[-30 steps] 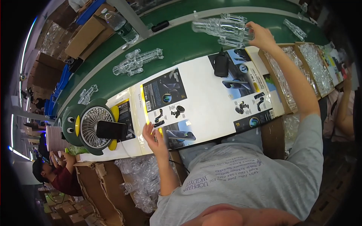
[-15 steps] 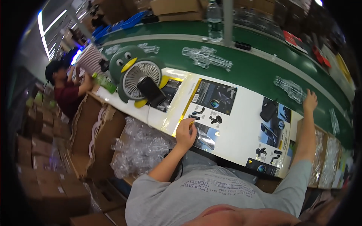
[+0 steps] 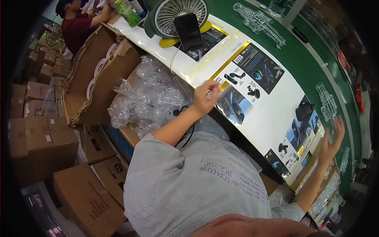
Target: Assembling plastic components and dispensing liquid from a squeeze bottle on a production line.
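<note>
My left hand (image 3: pixel 206 97) is over the near edge of a white printed cardboard sheet (image 3: pixel 258 114), its fingers curled together. Whatever may be inside that grip is hidden. On the right, my right hand (image 3: pixel 332 141) has its fingers spread and holds nothing. It is nearest to a clear moulded plastic piece (image 3: pixel 327 103) lying on the green work surface (image 3: pixel 304 65), a small gap away from it. Pictures of phone holders cover parts of the sheet. A small black pouch-like object (image 3: pixel 304 111) rests on its right part.
A green fan (image 3: pixel 179 17) with a black phone (image 3: pixel 188 31) before it stands at the far left. Clear plastic pieces (image 3: pixel 152 94) fill a carton at my left, beside an open cardboard box (image 3: pixel 89 75). More clear plastic (image 3: pixel 258 23) lies farther back. A co-worker (image 3: pixel 79 27) is at upper left.
The view has turned and shifted, so the bench appears more slanted. My right hand has drawn back from the clear plastic piece, its fingers now spread. My left hand stays at the sheet's near edge.
</note>
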